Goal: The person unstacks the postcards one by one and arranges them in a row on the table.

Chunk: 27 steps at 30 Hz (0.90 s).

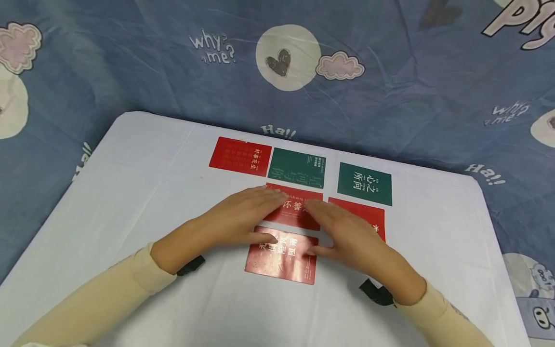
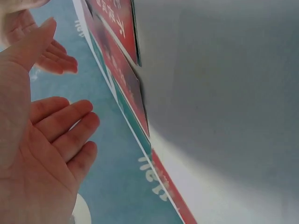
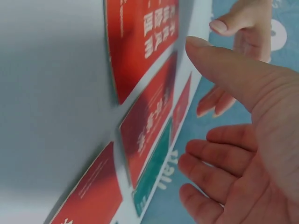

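Left hand (image 1: 237, 218), right hand (image 1: 353, 236): relaxed, empty. We judge the front red card (image 1: 281, 266) light, stiff, slick; pinch opposite edges.

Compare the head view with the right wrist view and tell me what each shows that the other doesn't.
Only the head view: cream sleeves, black pieces near the wrists, pink clouds.

Only the right wrist view: the palm of the right hand.

Both: parts of the right hand, the left hand, red cards, a green card, blue cloth.
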Motion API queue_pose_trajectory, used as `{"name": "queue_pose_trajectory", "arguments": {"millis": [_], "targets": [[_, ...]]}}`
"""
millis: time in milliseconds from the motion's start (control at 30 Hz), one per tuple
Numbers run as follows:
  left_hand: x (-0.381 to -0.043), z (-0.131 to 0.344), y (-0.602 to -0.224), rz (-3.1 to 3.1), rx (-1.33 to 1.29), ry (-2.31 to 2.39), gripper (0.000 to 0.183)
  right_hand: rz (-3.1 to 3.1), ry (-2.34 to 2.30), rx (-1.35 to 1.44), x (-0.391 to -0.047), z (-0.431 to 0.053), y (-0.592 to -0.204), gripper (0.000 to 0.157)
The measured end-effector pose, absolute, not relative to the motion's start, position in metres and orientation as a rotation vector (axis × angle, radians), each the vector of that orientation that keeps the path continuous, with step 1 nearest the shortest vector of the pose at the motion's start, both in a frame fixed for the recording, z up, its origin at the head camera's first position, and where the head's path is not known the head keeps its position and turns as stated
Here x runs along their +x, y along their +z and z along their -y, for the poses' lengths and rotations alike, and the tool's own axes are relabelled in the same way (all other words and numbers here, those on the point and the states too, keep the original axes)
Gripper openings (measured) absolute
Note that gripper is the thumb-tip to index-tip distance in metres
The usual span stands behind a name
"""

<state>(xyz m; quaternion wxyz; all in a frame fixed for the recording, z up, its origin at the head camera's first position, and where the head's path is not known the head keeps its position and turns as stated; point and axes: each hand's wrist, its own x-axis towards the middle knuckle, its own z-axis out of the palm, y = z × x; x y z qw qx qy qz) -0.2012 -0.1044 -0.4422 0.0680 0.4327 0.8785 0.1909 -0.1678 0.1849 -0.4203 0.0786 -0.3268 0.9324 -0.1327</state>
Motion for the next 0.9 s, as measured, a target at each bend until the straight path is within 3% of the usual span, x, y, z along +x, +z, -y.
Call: {"name": "queue_pose_trajectory", "arguments": {"millis": [467,900], "targets": [[-0.172,0.108,-0.448,-2.638,1.366,0.539,0.094,-2.840,-0.343,-0.937,-0.135,-0.176,-0.424,0.105],[-0.156,0.109,-0.456,-2.603,1.341,0.503,0.097,-2.830,-0.330,-0.935,-0.117,-0.171,-0.437,0.103]]}}
